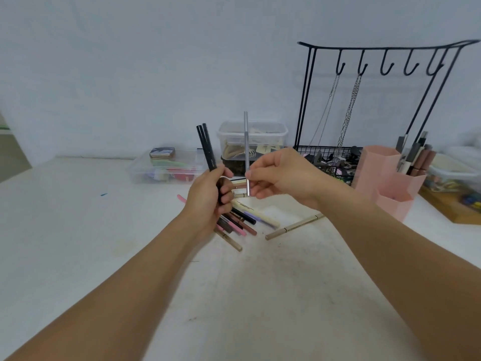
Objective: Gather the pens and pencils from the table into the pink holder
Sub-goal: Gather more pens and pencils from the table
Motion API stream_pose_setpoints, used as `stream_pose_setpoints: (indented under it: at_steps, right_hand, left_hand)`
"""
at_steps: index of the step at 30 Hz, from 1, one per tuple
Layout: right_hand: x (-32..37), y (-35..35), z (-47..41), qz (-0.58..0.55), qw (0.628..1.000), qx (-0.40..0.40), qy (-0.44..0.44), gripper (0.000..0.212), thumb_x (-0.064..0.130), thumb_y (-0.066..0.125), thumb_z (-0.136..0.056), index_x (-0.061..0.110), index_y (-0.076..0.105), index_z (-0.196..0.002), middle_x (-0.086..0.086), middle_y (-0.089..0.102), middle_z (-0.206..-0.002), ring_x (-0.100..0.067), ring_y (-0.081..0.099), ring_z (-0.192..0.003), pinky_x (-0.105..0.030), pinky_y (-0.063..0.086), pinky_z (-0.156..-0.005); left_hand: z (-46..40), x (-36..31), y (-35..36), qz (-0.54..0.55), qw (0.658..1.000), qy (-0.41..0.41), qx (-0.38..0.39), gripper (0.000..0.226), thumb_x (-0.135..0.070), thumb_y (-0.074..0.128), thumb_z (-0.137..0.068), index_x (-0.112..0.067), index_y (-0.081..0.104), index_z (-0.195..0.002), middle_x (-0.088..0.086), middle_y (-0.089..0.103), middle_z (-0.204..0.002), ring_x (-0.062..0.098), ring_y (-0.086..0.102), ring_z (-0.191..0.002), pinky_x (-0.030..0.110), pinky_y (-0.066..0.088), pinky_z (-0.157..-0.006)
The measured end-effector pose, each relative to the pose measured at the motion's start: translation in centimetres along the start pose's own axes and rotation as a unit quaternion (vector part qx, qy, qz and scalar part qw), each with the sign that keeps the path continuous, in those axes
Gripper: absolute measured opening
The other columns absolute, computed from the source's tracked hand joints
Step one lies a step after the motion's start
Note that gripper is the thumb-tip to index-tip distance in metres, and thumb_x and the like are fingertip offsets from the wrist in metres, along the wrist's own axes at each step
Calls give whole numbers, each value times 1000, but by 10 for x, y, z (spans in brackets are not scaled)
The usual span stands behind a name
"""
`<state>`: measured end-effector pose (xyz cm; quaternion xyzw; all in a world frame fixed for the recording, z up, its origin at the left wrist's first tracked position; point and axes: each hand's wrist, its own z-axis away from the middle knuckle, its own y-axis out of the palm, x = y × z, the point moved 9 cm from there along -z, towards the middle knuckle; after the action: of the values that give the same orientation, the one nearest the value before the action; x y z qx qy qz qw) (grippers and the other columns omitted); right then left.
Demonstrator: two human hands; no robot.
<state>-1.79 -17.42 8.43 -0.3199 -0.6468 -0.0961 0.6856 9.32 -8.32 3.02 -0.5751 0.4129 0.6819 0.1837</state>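
My left hand (208,199) is raised over the table and grips two black pens (206,145) that stand upright above its fist. Just to the right, my right hand (279,175) pinches a thin silver pen (246,142), also upright. Beneath the hands lies a loose pile of pens and pencils (243,218) in black, pink, brown and cream. A long beige pencil (294,226) lies apart to the right of the pile. The pink holder (382,175) stands at the right and has several pens in it.
A black wire rack (369,58) with hooks and hanging chains stands behind the holder. A clear lidded tub (265,136) and a low clear box (166,165) sit at the back. A wooden tray (453,207) lies at the far right.
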Motion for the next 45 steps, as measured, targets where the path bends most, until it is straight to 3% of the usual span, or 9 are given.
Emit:
stream_pose_setpoints:
  at_steps: [11,16,21,27,31,34,36,40,45]
  right_hand:
    - [1,7,0,41,999,-14,-30,6,10,79,-85,4,79,-85,10,76,-91,10,62,-56,-8,42,-48]
    - [-9,6,-6,42,998,-13,-35,6,4,78,-82,-2,79,-85,8,78,-103,7,69,-99,-9,52,-70]
    - [-13,9,-9,77,995,-19,-52,7,-1,76,-81,-6,78,-85,6,72,-65,12,65,-66,-1,45,-60]
    - [-11,21,-9,83,994,-17,-73,10,4,79,-81,-5,78,-86,-16,78,-92,-7,73,-95,-10,51,-81]
    - [0,18,-2,75,993,-25,-84,8,11,81,-82,5,81,-86,-5,71,-63,-1,56,-55,-9,42,-54]
    - [0,-6,-4,123,985,-86,-81,10,22,80,-84,12,81,-84,18,62,-49,7,54,-45,-9,40,-53]
    - [-2,-11,-6,200,974,-79,-71,12,25,80,-85,13,81,-83,23,61,-48,10,55,-48,-7,40,-54]
    - [-30,2,-13,323,946,0,4,17,33,82,-82,16,81,-85,8,76,-89,-6,69,-87,-28,55,-80]
    - [-42,6,-11,377,925,14,39,19,32,82,-81,13,81,-79,3,78,-85,-14,71,-87,-35,60,-81]
  left_hand:
    - [14,2,24,-10,997,-8,78,31,-33,44,-108,-16,70,-113,13,78,-94,25,76,-82,34,63,-66]
    - [17,7,32,-2,994,-22,111,34,-32,39,-110,-16,68,-116,11,77,-90,25,74,-76,32,61,-65]
    - [15,11,33,-40,992,-13,117,32,-31,39,-110,-15,65,-118,-3,60,-64,13,44,-54,23,44,-49]
    - [8,7,21,-107,992,10,59,28,-42,59,-100,-17,54,-90,-7,35,-49,10,22,-42,21,22,-35]
    - [7,1,10,-123,992,17,15,34,-42,58,-101,-17,52,-79,-8,32,-46,9,23,-38,21,22,-34]
    - [3,-4,-5,-121,992,10,-35,44,-38,61,-100,-20,41,-66,-9,28,-45,11,21,-40,22,20,-39]
    - [1,-5,-14,-123,991,4,-60,50,-37,60,-100,-21,35,-60,-7,28,-47,13,19,-41,23,19,-41]
    - [-2,-4,-20,-114,991,-8,-76,53,-40,56,-102,-20,32,-60,-6,30,-47,11,21,-37,21,20,-36]
    - [-2,-3,-20,-121,990,-15,-73,52,-46,60,-99,-20,34,-62,-7,35,-45,10,30,-37,20,22,-36]
